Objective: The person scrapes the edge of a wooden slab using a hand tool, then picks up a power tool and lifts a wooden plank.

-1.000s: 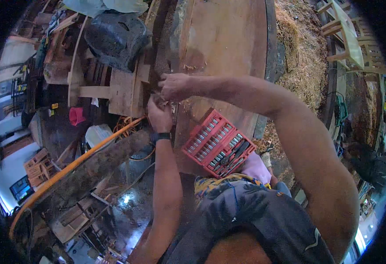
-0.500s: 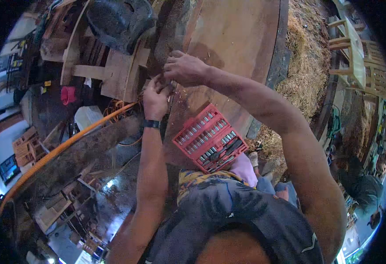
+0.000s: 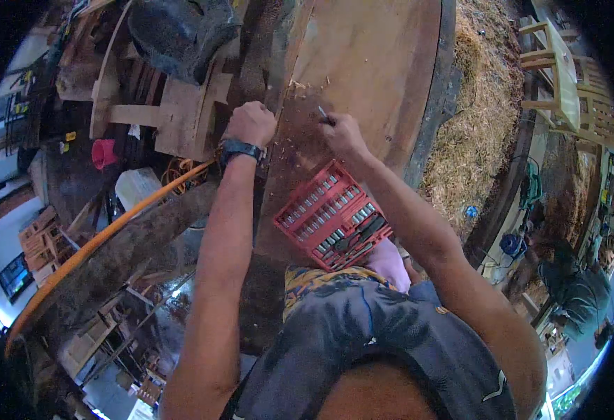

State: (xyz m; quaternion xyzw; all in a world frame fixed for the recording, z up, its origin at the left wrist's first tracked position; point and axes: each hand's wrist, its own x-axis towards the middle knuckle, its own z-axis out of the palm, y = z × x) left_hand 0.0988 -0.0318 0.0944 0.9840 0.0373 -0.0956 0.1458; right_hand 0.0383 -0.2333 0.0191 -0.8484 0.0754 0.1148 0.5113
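While the wooden bench (image 3: 366, 52) runs off toward 12 o'clock, clutter crowds both sides

As clock directions go, I'm using the red case in the middle as the dial's center. Biggest after the bench is the heap of wood shavings (image 3: 485, 133), over at 2 o'clock, running along the bench's right side. Long orange pole or hose (image 3: 104, 241) at 9, slanting up toward the bench. Dark molded piece (image 3: 184, 38) around 11, partly cut off up top.

The red socket case (image 3: 337, 222) itself lies unfolded and skewed by the person's waist, near end of the bench, rows of metal sockets showing.

Left hand (image 3: 251, 124) is between 10 and 11, right at the bench's left edge, back of the hand facing us. Fingers look curled but they're mostly hidden, so I can't tell if it's got anything. Right hand (image 3: 347, 136) is at 12, over the bench, closed around a small tool (image 3: 328, 119).

Pinkish-red bucket (image 3: 104, 153) sits around half past 9. Dark wristband (image 3: 242, 148) on the left wrist. That tool's pale tip pokes out toward 11.
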